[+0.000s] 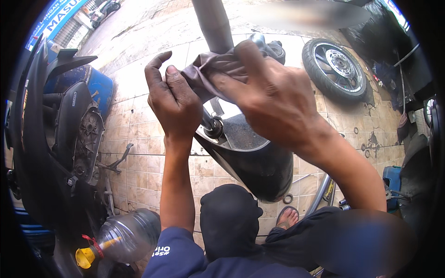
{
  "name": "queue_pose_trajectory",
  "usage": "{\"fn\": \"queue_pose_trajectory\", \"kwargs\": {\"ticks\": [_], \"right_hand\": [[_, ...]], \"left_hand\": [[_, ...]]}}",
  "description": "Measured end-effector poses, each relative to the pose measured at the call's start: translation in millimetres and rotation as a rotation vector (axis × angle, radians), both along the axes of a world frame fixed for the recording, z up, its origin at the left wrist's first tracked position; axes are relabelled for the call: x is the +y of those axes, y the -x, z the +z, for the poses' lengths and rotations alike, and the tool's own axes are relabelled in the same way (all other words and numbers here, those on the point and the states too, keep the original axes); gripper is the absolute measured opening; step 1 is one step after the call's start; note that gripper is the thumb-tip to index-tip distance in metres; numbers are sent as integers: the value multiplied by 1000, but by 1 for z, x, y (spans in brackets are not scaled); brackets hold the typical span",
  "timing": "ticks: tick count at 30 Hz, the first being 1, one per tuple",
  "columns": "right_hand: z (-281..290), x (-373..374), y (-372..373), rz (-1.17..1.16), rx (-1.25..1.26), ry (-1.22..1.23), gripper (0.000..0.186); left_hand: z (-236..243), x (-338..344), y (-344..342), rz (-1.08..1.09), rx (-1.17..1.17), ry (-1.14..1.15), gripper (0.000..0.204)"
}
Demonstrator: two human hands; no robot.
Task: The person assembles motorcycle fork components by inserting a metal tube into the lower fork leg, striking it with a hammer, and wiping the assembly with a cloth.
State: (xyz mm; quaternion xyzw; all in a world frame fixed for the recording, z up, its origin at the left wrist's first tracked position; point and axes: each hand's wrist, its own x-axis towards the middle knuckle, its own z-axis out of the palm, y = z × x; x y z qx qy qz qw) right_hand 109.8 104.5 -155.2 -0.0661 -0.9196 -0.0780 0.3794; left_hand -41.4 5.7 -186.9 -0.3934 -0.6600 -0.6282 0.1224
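The right hand grasps the brownish cloth across the grey metal tube, whose long axis runs toward twelve o'clock, while the left hand, at the cloth's eight o'clock and farther from the tube, curls loosely, its hold unclear.

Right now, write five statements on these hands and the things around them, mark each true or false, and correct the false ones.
1. The right hand holds a greyish cloth. True.
2. The left hand rests on the floor. False: the left hand is raised near the cloth's left end.
3. A grey tube runs from the cloth to the picture's upper edge. True.
4. The funnel on the clear bottle is green. False: the funnel on the clear bottle is yellow.
5. A loose wheel lies on the tiled floor. True.
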Motion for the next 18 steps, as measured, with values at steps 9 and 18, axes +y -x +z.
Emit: {"fn": "queue_pose_trajectory", "kwargs": {"ticks": [9,18], "right_hand": [[53,40,-37,73,347,906,29],[30,-6,-12,-166,-136,478,20]], "left_hand": [[0,-9,4,65,72,34,19],[14,-12,-17,119,-37,125,23]]}}
